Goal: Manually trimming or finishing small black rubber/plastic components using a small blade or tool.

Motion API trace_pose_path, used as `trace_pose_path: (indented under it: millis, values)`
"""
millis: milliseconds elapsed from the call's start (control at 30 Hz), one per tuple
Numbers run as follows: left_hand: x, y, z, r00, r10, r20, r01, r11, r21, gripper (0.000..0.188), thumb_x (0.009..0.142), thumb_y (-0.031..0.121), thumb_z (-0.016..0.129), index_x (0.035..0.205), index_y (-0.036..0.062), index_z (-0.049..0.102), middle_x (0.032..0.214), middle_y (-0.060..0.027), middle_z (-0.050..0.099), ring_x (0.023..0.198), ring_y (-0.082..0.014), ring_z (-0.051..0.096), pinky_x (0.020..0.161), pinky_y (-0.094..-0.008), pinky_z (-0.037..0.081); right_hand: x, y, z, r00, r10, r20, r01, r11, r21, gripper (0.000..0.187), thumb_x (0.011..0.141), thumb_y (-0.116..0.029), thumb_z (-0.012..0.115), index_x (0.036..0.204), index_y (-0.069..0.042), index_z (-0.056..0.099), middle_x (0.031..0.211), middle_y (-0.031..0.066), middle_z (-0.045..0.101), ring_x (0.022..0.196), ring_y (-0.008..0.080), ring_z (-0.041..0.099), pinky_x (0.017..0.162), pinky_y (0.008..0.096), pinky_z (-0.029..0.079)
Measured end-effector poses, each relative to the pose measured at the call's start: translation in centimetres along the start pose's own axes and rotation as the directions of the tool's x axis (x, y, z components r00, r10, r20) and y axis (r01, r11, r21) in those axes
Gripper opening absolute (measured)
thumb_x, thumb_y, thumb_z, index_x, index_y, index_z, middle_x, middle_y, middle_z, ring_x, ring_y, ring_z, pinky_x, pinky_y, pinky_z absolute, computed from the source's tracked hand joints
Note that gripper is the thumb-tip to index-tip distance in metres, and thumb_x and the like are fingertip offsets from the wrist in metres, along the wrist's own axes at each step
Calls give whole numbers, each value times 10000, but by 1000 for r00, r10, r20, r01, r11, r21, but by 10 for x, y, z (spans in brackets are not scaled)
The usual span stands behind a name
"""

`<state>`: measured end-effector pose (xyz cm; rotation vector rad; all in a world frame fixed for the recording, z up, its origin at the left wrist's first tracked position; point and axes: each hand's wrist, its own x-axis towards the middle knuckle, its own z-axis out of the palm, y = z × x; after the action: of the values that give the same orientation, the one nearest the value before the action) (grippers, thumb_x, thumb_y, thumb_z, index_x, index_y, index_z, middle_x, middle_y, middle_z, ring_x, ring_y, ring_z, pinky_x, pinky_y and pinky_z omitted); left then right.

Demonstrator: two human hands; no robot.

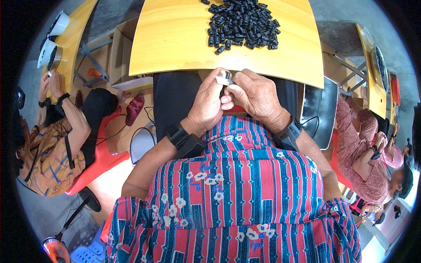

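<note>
In front of my body, just off the near edge of the yellow table (175,57), my two hands meet. My left hand (208,103) is closed around a small black plastic piece (228,75), with a whitish flat bit (222,81) showing at the thumb. My right hand (258,94) is pinched right beside it, thumb against forefinger; what lies between those fingertips is too small and covered to make out. A heap of small black plastic pieces (243,26), shaped like cord locks, lies on the table beyond my hands.
A cardboard box (123,55) stands left of the table, and a dark flat panel (316,114) is at its right. People sit at side tables, one on the left (52,153) and others on the right (364,153). White tubs (59,24) stand on the left table.
</note>
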<state>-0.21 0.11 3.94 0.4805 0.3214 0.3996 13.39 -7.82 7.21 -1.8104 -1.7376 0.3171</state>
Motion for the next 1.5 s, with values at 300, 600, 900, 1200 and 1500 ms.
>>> trace_pose_path:
  millis: [300, 600, 900, 1200, 1500]
  values:
    - [1, -4, -4, 1000, -20, -3, 20, 1000, 10, 213, 1005, 315, 399, 911, 131, 452, 773, 40, 398, 626, -30, 366, 536, -168, 331, -2, 4, 5, 997, 77, 11, -78, 992, 104, 225, 897, -305, 554, 868, -84, 582, 760, 125, 571, 708, 338, 596, 600, 421, 470]
    - [2, -2, -3, 1000, -11, -7, 11, 1000, -3, 198, 1001, 304, 405, 902, 138, 447, 769, 43, 395, 625, -26, 364, 535, -167, 330, -1, 6, 5, 998, 49, 30, -50, 998, 41, 222, 898, -304, 550, 867, -85, 581, 752, 125, 566, 703, 338, 593, 600, 424, 467]
    - [3, -3, -6, 1000, -21, -22, 21, 1000, -4, 183, 1004, 281, 389, 903, 140, 448, 768, 44, 393, 624, -29, 365, 535, -172, 334, -2, 6, 9, 998, 63, 27, -64, 996, 69, 224, 915, -302, 528, 855, -91, 575, 744, 123, 564, 697, 333, 591, 595, 420, 464]
    - [1, -1, -5, 1000, -23, -12, 23, 1000, 10, 195, 1005, 280, 379, 898, 132, 449, 771, 40, 387, 624, -27, 355, 531, -163, 325, -2, 6, 9, 999, 36, 29, -37, 999, 36, 219, 903, -300, 544, 895, -86, 592, 774, 124, 582, 709, 333, 597, 595, 420, 468]
    - [1, -4, -7, 1000, -6, -6, 6, 1000, 24, 199, 1007, 284, 376, 901, 136, 456, 764, 44, 388, 614, -24, 355, 513, -162, 316, -2, 6, 11, 999, 44, 24, -45, 998, 47, 221, 899, -296, 549, 874, -78, 580, 772, 129, 575, 720, 342, 595, 603, 427, 467]
